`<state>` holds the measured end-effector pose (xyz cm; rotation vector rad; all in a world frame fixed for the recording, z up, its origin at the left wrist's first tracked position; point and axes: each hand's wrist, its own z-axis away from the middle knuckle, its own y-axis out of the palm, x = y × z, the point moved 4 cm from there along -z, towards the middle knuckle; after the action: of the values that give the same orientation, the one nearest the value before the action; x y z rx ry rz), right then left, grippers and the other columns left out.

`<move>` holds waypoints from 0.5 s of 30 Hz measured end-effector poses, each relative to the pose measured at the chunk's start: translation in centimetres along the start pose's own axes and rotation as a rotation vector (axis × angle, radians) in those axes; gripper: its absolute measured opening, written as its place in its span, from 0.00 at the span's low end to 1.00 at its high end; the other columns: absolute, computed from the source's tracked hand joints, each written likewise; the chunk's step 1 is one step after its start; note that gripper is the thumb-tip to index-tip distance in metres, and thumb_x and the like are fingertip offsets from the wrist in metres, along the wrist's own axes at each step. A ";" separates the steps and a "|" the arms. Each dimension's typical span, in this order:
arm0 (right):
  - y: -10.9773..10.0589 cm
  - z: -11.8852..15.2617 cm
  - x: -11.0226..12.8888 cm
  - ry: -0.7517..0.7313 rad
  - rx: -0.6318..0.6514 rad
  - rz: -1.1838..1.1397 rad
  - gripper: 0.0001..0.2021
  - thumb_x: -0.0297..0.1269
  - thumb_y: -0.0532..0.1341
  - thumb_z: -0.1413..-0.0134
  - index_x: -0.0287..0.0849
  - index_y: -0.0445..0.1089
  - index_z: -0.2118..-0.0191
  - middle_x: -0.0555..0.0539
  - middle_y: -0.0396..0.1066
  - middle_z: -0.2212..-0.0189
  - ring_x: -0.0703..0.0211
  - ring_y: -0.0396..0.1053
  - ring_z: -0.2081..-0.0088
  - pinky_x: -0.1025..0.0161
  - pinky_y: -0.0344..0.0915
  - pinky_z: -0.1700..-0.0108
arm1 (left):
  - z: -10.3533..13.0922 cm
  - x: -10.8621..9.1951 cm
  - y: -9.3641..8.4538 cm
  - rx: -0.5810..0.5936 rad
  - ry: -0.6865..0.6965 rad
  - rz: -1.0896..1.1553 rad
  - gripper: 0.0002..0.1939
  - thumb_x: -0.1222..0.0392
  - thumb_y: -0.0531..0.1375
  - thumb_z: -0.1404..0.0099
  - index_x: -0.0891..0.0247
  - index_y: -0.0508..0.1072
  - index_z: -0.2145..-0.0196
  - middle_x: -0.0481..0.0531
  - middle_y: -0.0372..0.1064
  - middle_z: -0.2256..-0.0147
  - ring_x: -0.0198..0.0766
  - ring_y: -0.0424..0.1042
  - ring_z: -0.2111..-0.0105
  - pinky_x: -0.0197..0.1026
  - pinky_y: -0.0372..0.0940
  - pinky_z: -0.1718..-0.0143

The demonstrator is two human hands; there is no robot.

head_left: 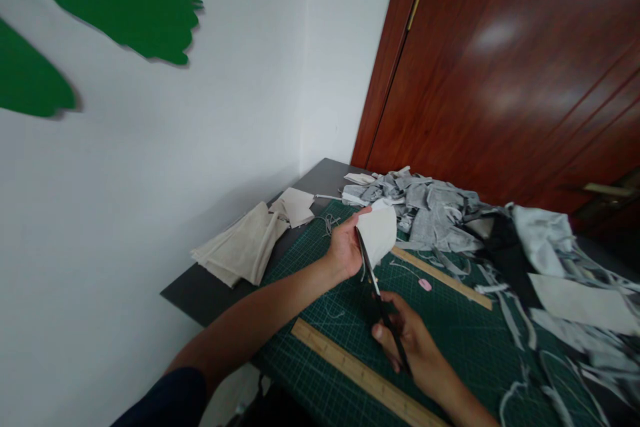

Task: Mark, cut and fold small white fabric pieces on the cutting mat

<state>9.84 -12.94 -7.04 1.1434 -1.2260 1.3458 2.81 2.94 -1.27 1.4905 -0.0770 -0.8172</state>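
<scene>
My left hand (346,248) grips a white piece of cloth (379,232) and holds it up above the green cutting mat (320,300). In my right hand (406,337) is a pair of black-handled scissors (371,275), its fingers wrapped round the handles. The scissor blades point up and away, along the cloth's left edge and close to my left palm. Whether the blades are parted is too small to tell. A thin strip hangs below the cloth beside the blades.
Folded cream cloth (245,243) and smaller pieces (296,205) lie at the left by the wall. Grey scraps (430,213) heap up at the back and right. Two wooden rulers (367,377) and a pink tag (425,285) rest on the mat. A brown door (500,80) stands behind.
</scene>
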 end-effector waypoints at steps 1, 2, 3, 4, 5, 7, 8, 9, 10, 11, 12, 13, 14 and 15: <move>0.0 0.0 0.1 -0.003 0.002 0.000 0.31 0.63 0.65 0.44 0.42 0.61 0.49 0.63 0.54 0.83 0.71 0.48 0.85 0.72 0.50 0.84 | 0.0 0.0 0.0 0.002 -0.003 0.002 0.20 0.58 0.54 0.29 0.69 0.76 0.46 0.60 0.81 0.59 0.51 0.80 0.55 0.54 0.68 0.46; 0.0 0.0 0.1 -0.003 0.004 -0.001 0.31 0.63 0.65 0.44 0.42 0.61 0.49 0.63 0.54 0.83 0.71 0.48 0.85 0.72 0.50 0.84 | -0.1 0.0 0.0 0.005 -0.003 0.005 0.20 0.58 0.54 0.29 0.69 0.76 0.46 0.60 0.81 0.59 0.51 0.80 0.55 0.53 0.68 0.46; 0.0 0.0 0.1 0.000 0.005 -0.004 0.31 0.63 0.65 0.45 0.42 0.61 0.49 0.63 0.54 0.83 0.71 0.48 0.85 0.72 0.50 0.84 | -0.1 0.0 -0.1 0.007 -0.002 0.008 0.20 0.58 0.54 0.29 0.69 0.76 0.45 0.60 0.81 0.59 0.51 0.80 0.55 0.53 0.68 0.46; 0.0 0.1 0.1 0.003 0.007 -0.007 0.31 0.63 0.66 0.45 0.42 0.61 0.49 0.62 0.54 0.83 0.71 0.48 0.85 0.72 0.51 0.84 | -0.1 0.0 -0.1 0.008 -0.001 0.012 0.20 0.58 0.55 0.29 0.69 0.75 0.45 0.60 0.81 0.58 0.51 0.80 0.55 0.53 0.68 0.46; 0.0 0.1 0.1 0.006 0.007 -0.009 0.31 0.63 0.66 0.45 0.42 0.61 0.49 0.62 0.54 0.82 0.71 0.48 0.85 0.72 0.51 0.84 | -0.1 0.0 -0.1 0.008 -0.002 0.015 0.20 0.58 0.55 0.29 0.69 0.75 0.44 0.60 0.81 0.58 0.52 0.80 0.55 0.53 0.68 0.46; 0.0 0.1 0.1 0.008 0.004 -0.010 0.32 0.63 0.66 0.46 0.42 0.61 0.49 0.62 0.54 0.82 0.71 0.49 0.84 0.72 0.52 0.84 | -0.1 0.0 -0.2 0.004 -0.008 0.018 0.21 0.58 0.55 0.30 0.69 0.75 0.44 0.61 0.81 0.57 0.52 0.79 0.55 0.54 0.68 0.46; 0.0 0.1 0.0 0.007 0.000 -0.011 0.32 0.63 0.67 0.46 0.42 0.61 0.49 0.62 0.54 0.82 0.71 0.49 0.84 0.72 0.52 0.84 | -0.1 0.0 -0.2 0.001 -0.010 0.019 0.21 0.58 0.55 0.29 0.69 0.74 0.44 0.61 0.81 0.58 0.52 0.80 0.55 0.54 0.68 0.46; 0.0 0.1 0.0 0.005 -0.004 -0.014 0.32 0.63 0.67 0.46 0.43 0.61 0.49 0.62 0.54 0.81 0.71 0.49 0.84 0.72 0.52 0.84 | -0.1 -0.1 -0.2 -0.003 -0.013 0.019 0.21 0.58 0.55 0.29 0.70 0.74 0.44 0.61 0.81 0.58 0.52 0.80 0.55 0.54 0.68 0.46; 0.0 0.0 -0.1 0.004 -0.008 -0.016 0.32 0.63 0.67 0.46 0.43 0.61 0.49 0.62 0.55 0.81 0.71 0.49 0.84 0.72 0.52 0.84 | -0.1 -0.1 -0.1 -0.006 -0.016 0.019 0.21 0.57 0.55 0.29 0.70 0.74 0.44 0.62 0.81 0.58 0.52 0.80 0.55 0.54 0.68 0.46; 0.0 0.0 -0.1 0.003 -0.010 -0.016 0.32 0.63 0.66 0.46 0.43 0.61 0.49 0.62 0.55 0.81 0.71 0.49 0.84 0.72 0.52 0.84 | -0.1 -0.1 -0.1 -0.012 -0.017 0.020 0.21 0.57 0.54 0.29 0.70 0.74 0.44 0.61 0.81 0.58 0.52 0.80 0.55 0.54 0.68 0.46; 0.0 -0.1 -0.1 0.002 -0.010 -0.014 0.32 0.63 0.66 0.46 0.43 0.61 0.49 0.62 0.55 0.81 0.71 0.50 0.84 0.72 0.52 0.84 | -0.1 -0.1 -0.1 -0.019 -0.019 0.021 0.21 0.57 0.54 0.28 0.70 0.74 0.44 0.61 0.81 0.58 0.52 0.80 0.55 0.54 0.68 0.46; 0.0 -0.1 -0.1 0.002 -0.011 -0.010 0.32 0.63 0.66 0.47 0.43 0.61 0.49 0.62 0.55 0.81 0.71 0.50 0.84 0.72 0.52 0.84 | 0.0 -0.1 -0.1 -0.025 -0.020 0.023 0.21 0.57 0.54 0.28 0.70 0.74 0.44 0.61 0.81 0.58 0.52 0.80 0.55 0.54 0.68 0.46; 0.0 -0.1 -0.1 0.003 -0.011 -0.007 0.32 0.63 0.67 0.47 0.42 0.61 0.49 0.62 0.55 0.82 0.71 0.50 0.84 0.72 0.52 0.84 | 0.0 -0.1 -0.1 -0.031 -0.020 0.025 0.21 0.57 0.54 0.28 0.69 0.74 0.43 0.61 0.81 0.59 0.52 0.80 0.55 0.54 0.68 0.46; 0.0 -0.1 0.0 0.006 -0.013 -0.004 0.32 0.63 0.67 0.47 0.42 0.61 0.49 0.62 0.54 0.82 0.71 0.49 0.85 0.72 0.52 0.84 | -0.1 -0.1 -0.1 -0.034 -0.019 0.027 0.21 0.57 0.54 0.28 0.69 0.74 0.43 0.60 0.81 0.59 0.52 0.80 0.55 0.54 0.68 0.46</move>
<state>9.84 -12.82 -7.08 1.1321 -1.2258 1.3355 2.73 3.06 -1.31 1.4466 -0.0967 -0.8078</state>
